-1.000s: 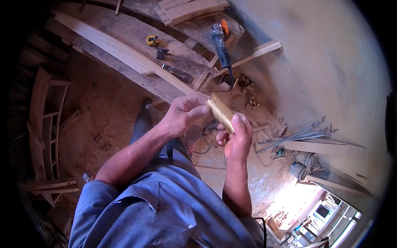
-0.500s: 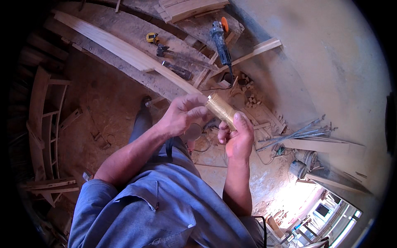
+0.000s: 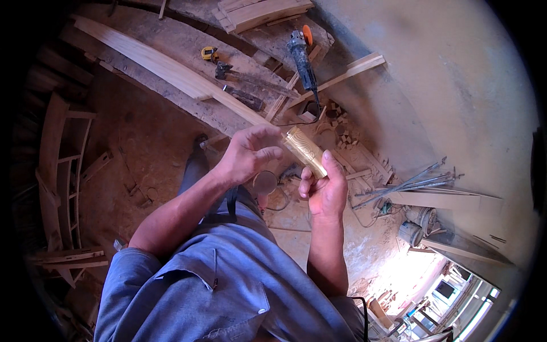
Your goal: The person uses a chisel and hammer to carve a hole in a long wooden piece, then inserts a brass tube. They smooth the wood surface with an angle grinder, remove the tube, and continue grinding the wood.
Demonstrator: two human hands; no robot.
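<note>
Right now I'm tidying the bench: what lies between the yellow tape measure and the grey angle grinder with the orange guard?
Head view: between yellow tape measure and grey angle grinder, only bare dusty bench top.

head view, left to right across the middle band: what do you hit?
Wooden chair frame → left hand → carved wooden piece held between both hands → right hand → bundle of metal rods → pale wall.
</note>
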